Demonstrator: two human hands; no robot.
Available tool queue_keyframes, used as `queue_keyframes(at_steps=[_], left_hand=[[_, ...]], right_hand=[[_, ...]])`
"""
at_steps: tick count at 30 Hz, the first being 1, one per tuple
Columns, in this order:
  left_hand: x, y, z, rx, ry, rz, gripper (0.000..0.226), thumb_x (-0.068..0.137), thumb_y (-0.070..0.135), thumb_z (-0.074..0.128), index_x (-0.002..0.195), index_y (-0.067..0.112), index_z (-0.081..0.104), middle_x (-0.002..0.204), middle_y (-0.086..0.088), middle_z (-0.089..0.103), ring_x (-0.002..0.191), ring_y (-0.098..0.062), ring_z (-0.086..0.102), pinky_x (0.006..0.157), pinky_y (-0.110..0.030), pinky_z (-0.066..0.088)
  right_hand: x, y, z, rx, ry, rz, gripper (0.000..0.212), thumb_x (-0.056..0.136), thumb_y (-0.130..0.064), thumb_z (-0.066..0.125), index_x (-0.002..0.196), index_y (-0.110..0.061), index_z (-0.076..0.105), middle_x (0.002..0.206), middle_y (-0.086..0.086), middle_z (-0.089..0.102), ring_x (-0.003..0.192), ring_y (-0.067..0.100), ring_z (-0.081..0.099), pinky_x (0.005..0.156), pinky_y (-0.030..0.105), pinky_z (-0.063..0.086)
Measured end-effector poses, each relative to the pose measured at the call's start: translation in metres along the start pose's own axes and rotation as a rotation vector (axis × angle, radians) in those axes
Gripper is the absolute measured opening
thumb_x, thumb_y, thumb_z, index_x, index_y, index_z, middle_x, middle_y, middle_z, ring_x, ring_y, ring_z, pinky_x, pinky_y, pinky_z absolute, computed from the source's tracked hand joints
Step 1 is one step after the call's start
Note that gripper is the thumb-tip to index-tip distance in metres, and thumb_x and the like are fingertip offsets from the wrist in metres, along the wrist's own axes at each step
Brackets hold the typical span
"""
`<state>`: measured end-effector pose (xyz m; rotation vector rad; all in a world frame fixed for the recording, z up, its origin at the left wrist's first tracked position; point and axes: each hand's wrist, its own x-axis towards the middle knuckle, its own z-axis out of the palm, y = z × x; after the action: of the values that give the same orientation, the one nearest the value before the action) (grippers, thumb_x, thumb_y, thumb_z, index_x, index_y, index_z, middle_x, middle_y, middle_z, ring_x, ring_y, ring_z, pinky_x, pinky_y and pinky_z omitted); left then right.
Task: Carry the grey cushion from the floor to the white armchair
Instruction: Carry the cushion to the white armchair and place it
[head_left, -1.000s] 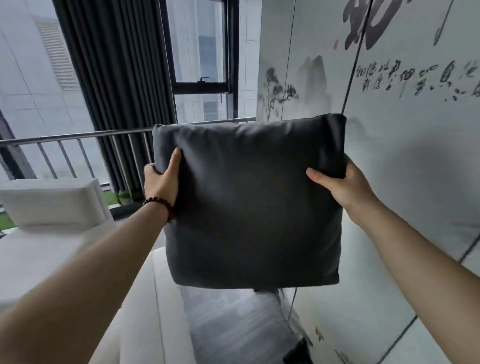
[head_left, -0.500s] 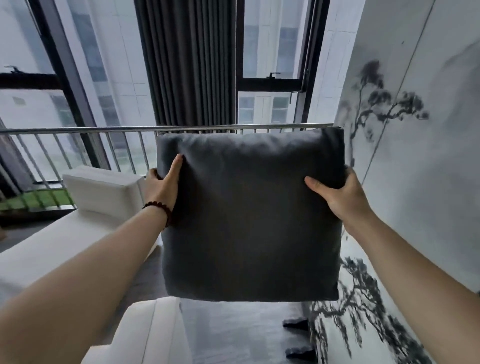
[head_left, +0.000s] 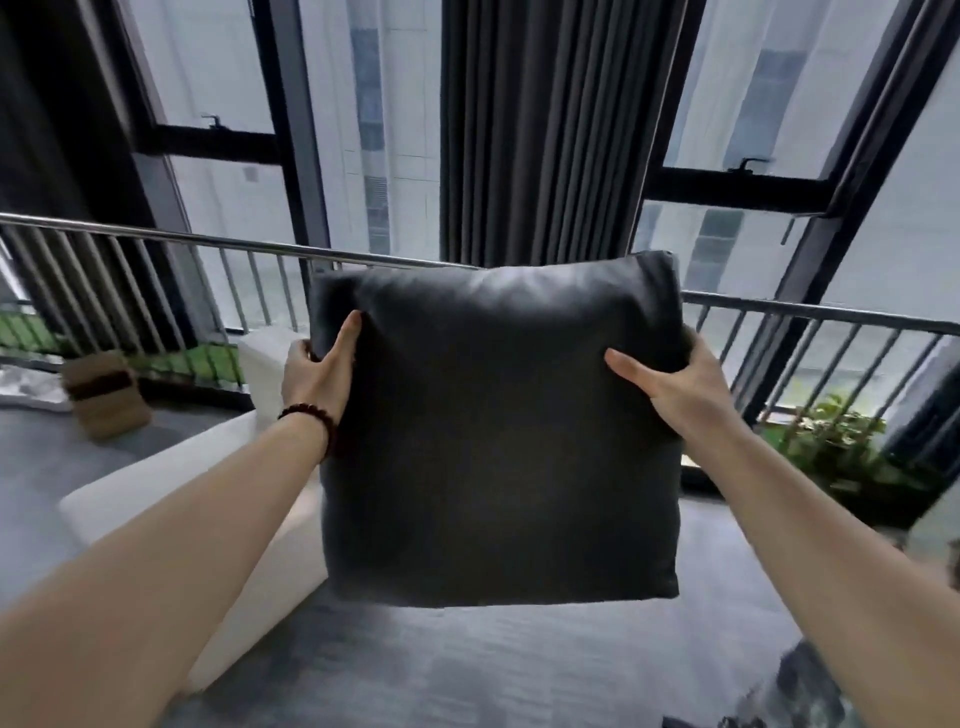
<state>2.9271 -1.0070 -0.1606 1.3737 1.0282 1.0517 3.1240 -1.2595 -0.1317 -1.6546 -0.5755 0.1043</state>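
Observation:
The grey cushion (head_left: 498, 431) hangs upright in mid-air in front of me, square and dark. My left hand (head_left: 317, 376) grips its upper left edge, thumb on the front face. My right hand (head_left: 670, 384) grips its upper right edge the same way. A white armchair (head_left: 171, 483) stands low at the left, behind my left forearm; the cushion hides part of it, and only an armrest and a corner of the back show.
A metal railing (head_left: 156, 239) runs across in front of tall windows with a dark curtain (head_left: 540, 130). A brown paper bag (head_left: 106, 402) sits on the grey floor at the left. Green plants (head_left: 841, 447) stand at the right by the railing.
My view has swung left, away from the painted wall, toward the windows and railing. The cushion stays held in both hands, and the white armchair now lies lower left, closer to me.

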Motion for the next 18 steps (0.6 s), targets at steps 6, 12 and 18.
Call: queue_keyframes(at_steps=[6,12,18], left_hand=[[0.121,-0.038,-0.018,0.021,0.217,-0.100,0.076,0.070,0.070,0.057,0.122,0.015,0.053,0.123,-0.005,0.058,0.118,-0.030,0.053,0.099,-0.039,0.040],[0.211,-0.067,-0.055,0.064,0.530,-0.183,0.078,0.073,0.069,0.054,0.130,0.016,0.048,0.134,-0.008,0.055,0.121,-0.031,0.052,0.103,-0.042,0.040],[0.267,-0.079,-0.122,0.112,0.803,-0.270,0.076,0.067,0.073,0.056,0.114,0.013,0.058,0.113,-0.006,0.064,0.102,-0.027,0.059,0.090,-0.036,0.046]], right_hand=[[0.126,0.043,0.147,0.052,-0.254,-0.015,0.077,0.064,-0.033,0.084,0.130,-0.028,0.045,0.110,-0.010,0.061,0.093,0.001,0.060,0.072,0.012,0.046],[0.230,0.067,0.311,0.086,-0.584,0.007,0.083,0.054,-0.044,0.087,0.126,-0.034,0.047,0.116,-0.006,0.066,0.103,0.013,0.065,0.094,0.037,0.052],[0.260,0.063,0.469,0.101,-0.818,-0.023,0.078,0.062,-0.035,0.085,0.129,-0.025,0.047,0.119,-0.003,0.063,0.102,0.014,0.062,0.093,0.031,0.049]])
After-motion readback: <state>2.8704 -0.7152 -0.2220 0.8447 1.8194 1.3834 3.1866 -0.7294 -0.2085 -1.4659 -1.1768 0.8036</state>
